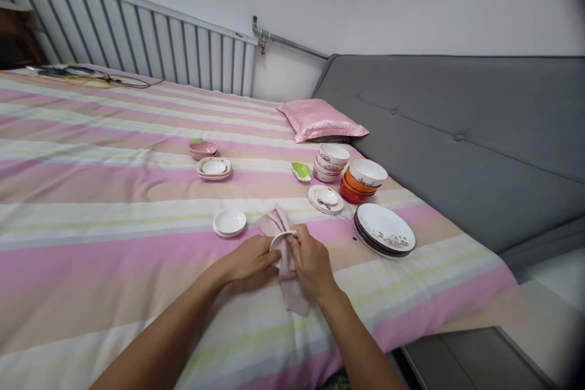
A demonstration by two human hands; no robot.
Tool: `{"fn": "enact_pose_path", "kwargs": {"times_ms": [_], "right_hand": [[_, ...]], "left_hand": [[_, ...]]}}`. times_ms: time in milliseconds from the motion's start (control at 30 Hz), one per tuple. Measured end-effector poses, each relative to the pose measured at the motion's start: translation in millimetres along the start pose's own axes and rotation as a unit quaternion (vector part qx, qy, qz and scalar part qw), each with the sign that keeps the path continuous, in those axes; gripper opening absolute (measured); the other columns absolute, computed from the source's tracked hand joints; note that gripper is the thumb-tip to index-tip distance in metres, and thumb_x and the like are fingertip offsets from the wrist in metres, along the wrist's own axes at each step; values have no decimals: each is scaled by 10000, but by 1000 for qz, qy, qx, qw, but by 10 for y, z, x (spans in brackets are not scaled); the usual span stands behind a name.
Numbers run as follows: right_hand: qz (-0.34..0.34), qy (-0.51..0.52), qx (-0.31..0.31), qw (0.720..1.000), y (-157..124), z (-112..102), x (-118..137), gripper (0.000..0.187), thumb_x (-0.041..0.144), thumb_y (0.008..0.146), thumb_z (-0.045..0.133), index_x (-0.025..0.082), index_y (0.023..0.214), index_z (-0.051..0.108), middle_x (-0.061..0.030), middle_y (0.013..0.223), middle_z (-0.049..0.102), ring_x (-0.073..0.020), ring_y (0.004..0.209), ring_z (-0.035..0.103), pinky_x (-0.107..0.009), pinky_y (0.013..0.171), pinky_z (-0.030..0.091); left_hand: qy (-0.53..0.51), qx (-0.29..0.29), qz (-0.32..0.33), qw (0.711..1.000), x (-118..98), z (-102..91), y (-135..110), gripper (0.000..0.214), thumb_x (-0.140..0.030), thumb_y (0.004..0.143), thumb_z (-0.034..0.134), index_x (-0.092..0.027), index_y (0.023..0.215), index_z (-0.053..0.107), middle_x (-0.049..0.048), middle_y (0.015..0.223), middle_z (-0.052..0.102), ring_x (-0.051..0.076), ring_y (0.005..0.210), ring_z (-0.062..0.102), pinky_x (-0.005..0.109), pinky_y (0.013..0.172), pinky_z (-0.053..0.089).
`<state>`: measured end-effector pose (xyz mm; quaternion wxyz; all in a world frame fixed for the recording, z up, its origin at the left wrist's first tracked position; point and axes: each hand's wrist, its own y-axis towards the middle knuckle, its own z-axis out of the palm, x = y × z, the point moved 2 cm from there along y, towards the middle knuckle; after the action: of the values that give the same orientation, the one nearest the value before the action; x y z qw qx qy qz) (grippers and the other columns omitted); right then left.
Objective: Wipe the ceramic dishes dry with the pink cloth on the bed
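Note:
Between my two hands is a small white dish (pixel 278 242), tilted up, with a pale pinkish-grey cloth (pixel 294 294) wrapped about it. My left hand (pixel 254 257) grips the dish at its left edge, thumb over the rim. On the other side, my right hand (pixel 311 261) is closed on the cloth and pressed against the dish's right side. One end of the cloth hangs down toward me and the other spreads out behind the dish. Just left of the hands lies a stack of small white dishes (pixel 230 222).
Right of my hands stand dark-rimmed plates (pixel 386 228), small saucers (pixel 325 200), orange and white bowls (pixel 361 180), patterned bowls (pixel 333 158) and a green leaf-shaped dish (pixel 301 171). Farther left are oval dishes (pixel 214 169) and pink dishes (pixel 203 148). A pink pillow (pixel 320 120) lies by the grey headboard (pixel 457 109).

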<state>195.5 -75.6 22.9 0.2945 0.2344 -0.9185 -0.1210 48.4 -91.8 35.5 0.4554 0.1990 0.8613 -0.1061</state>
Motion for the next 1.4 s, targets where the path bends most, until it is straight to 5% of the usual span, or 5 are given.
{"fn": "enact_pose_path", "kwargs": {"times_ms": [200,400,567,933,1400], "right_hand": [[-96,-93,89,987,-16,44,59,150,254,911,369,215,887,512,-18,805,665,-173,680,613,-240,527,253],[67,79,-75,992,6,53,17,201,311,928,294,210,888,464,-6,700,605,-167,621,566,-230,546,324],[132,117,-157,972,2,34,2,213,337,918,283,202,879,443,-28,719,600,-177,597,548,-247,537,336],[-101,-100,86,986,-36,16,85,176,242,911,328,209,867,495,-21,767,649,-174,667,596,-240,531,253],[48,141,-13,989,-13,17,-14,193,344,850,435,203,973,485,-17,826,633,-176,713,600,-246,616,394]], "left_hand": [[78,53,3,996,93,-99,-44,166,-175,729,422,-178,571,474,-7,568,524,132,533,444,241,536,324],[-44,-48,-15,998,-25,35,18,171,-220,787,391,-167,823,549,-18,637,557,129,532,495,233,537,379],[-102,-185,7,977,-83,298,81,241,-231,827,338,-146,886,556,54,893,637,197,837,563,289,751,429],[-11,79,-15,997,25,-85,-77,112,-158,704,408,-192,638,492,-27,497,502,132,464,470,225,480,359],[-242,42,-38,969,8,108,8,373,-435,797,508,-156,1041,550,50,864,613,154,650,589,275,567,516]]}}
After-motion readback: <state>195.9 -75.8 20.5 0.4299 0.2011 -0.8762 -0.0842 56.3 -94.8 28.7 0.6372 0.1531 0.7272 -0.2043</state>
